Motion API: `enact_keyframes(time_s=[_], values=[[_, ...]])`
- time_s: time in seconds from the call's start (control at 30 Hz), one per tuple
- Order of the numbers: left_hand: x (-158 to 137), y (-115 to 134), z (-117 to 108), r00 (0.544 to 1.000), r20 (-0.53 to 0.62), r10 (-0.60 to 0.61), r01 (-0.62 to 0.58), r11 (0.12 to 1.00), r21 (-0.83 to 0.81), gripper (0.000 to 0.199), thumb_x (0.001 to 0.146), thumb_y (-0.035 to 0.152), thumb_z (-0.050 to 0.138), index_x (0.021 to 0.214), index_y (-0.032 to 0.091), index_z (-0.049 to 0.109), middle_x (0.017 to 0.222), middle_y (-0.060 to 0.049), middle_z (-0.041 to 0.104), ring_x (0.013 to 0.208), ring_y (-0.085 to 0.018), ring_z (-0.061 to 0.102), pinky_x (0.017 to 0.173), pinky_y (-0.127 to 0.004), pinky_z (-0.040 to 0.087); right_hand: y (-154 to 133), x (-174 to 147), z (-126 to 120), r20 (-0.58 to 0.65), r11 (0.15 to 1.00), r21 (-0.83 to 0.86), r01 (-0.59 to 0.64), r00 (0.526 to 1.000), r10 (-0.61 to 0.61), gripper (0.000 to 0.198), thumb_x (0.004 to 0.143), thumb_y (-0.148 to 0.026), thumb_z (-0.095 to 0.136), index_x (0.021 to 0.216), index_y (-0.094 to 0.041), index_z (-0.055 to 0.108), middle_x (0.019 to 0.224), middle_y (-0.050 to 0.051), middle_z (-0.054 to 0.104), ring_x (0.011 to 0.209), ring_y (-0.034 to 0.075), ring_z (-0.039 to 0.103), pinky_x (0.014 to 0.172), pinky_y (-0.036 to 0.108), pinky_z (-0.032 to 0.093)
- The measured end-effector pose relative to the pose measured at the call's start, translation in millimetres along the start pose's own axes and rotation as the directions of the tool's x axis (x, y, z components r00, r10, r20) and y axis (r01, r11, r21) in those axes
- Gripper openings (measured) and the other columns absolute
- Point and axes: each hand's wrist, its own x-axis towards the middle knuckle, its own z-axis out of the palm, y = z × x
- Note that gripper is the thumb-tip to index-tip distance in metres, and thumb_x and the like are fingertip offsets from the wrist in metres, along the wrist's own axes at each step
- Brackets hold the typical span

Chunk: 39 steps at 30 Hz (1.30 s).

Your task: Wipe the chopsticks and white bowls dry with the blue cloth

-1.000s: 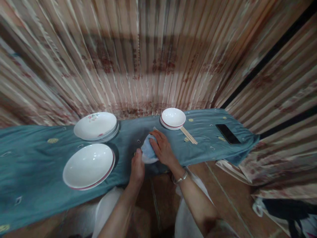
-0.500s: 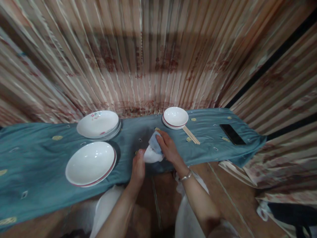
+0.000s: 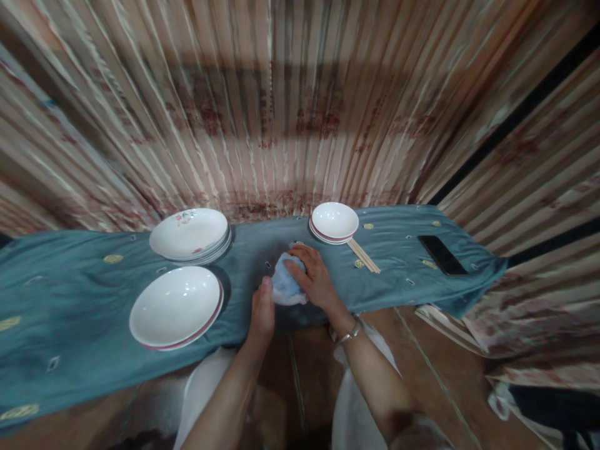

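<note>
My left hand [image 3: 262, 315] grips the left side of a small white bowl [image 3: 289, 300], its thumb up at the rim. A light blue cloth [image 3: 285, 279] is under the bent fingers of my right hand [image 3: 319, 281], pressed over the bowl and covering most of it. Both hands are close together above the table's front edge. Beyond the right hand stands a short stack of small white bowls [image 3: 335, 220] with reddish bands. Several wooden chopsticks [image 3: 364, 256] lie beside that stack.
A teal patterned cloth [image 3: 89, 300] covers the table. Large white bowls [image 3: 175, 306] sit nested at front left, with a pile of flower-decorated plates [image 3: 190, 232] behind. A black phone [image 3: 442, 254] lies at the right. Pleated curtains [image 3: 290, 125] hang close behind.
My right hand has turned the cloth down over the bowl, and its fingers now spread across it. More of the bowl is covered. The left hand has barely moved.
</note>
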Motion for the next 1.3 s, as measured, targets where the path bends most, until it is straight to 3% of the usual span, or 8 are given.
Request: enact_keyframes(time_s=[0.1,0.23,0.4,0.6,0.77,0.9,1.1,1.3], values=[[0,1,2,0.999,0.045,-0.015,0.017,0.999,-0.034,0.054,0.078,0.061,0.055,0.084,0.011,0.073,0.070,-0.008,0.071,0.079,-0.024,0.066,0.069,-0.032,0.051,13,4,3,-0.023,0.974,0.188,-0.125,0.991,0.132,0.032,0.091,-0.044,0.047,0.106,-0.022,0.065,0.113,0.008,0.064,0.110,0.022,0.056,0.102,0.041,0.040],[1,2,5,0.999,0.039,-0.032,0.036,0.994,-0.100,0.051,0.074,0.059,0.062,0.083,0.010,0.073,0.074,-0.008,0.072,0.081,-0.024,0.066,0.074,-0.033,0.051,31,5,9,0.053,0.835,0.449,-0.317,0.943,0.330,0.036,0.088,-0.051,0.047,0.100,-0.023,0.067,0.101,0.005,0.068,0.096,0.022,0.061,0.093,0.039,0.047],[0,10,6,1.000,-0.013,-0.014,0.013,0.998,-0.055,0.043,0.065,0.052,0.073,0.079,0.011,0.072,0.074,-0.007,0.073,0.080,-0.024,0.067,0.074,-0.032,0.051,44,-2,12,0.102,0.689,0.592,-0.417,0.887,0.450,0.046,0.083,-0.058,0.049,0.105,-0.022,0.066,0.104,0.006,0.070,0.104,0.023,0.061,0.098,0.038,0.045],[-1,16,7,1.000,0.011,-0.006,0.007,0.996,-0.091,0.040,0.067,0.050,0.071,0.078,0.013,0.072,0.074,-0.007,0.073,0.081,-0.024,0.067,0.075,-0.033,0.052,40,-13,1,0.160,0.787,0.517,-0.335,0.942,0.296,0.062,0.078,-0.054,0.063,0.130,-0.024,0.052,0.135,0.006,0.054,0.122,0.022,0.051,0.107,0.038,0.037],[-1,19,6,1.000,0.007,-0.016,0.016,0.998,-0.065,0.040,0.065,0.051,0.073,0.076,0.013,0.072,0.073,-0.006,0.073,0.078,-0.024,0.068,0.075,-0.033,0.053,36,-15,-9,0.240,0.849,0.416,-0.326,0.940,0.244,0.081,0.069,-0.048,0.074,0.140,-0.024,0.041,0.138,0.009,0.050,0.122,0.023,0.051,0.103,0.039,0.041],[-1,24,11,0.999,-0.020,-0.046,0.044,0.994,-0.096,0.041,0.059,0.052,0.076,0.071,0.013,0.072,0.070,-0.007,0.073,0.078,-0.024,0.068,0.075,-0.033,0.053,43,-12,-13,0.293,0.791,0.491,-0.364,0.925,0.244,0.078,0.067,-0.046,0.076,0.136,-0.025,0.046,0.129,0.006,0.057,0.111,0.021,0.057,0.096,0.035,0.047],[3,22,10,0.996,-0.056,-0.070,0.057,0.975,-0.217,0.042,0.055,0.049,0.079,0.073,0.012,0.072,0.072,-0.007,0.074,0.078,-0.025,0.068,0.079,-0.037,0.052,66,-15,-8,0.355,0.616,0.641,-0.457,0.889,0.290,0.069,0.066,-0.046,0.076,0.129,-0.025,0.055,0.114,0.002,0.066,0.095,0.018,0.063,0.085,0.032,0.053],[7,14,4,0.998,-0.038,-0.050,0.039,0.970,-0.239,0.037,0.063,0.047,0.075,0.075,0.013,0.072,0.077,-0.008,0.074,0.086,-0.026,0.067,0.082,-0.038,0.051,66,-17,-4,0.336,0.613,0.636,-0.469,0.883,0.327,0.066,0.069,-0.051,0.073,0.127,-0.024,0.057,0.109,0.003,0.068,0.092,0.019,0.064,0.081,0.034,0.054]])
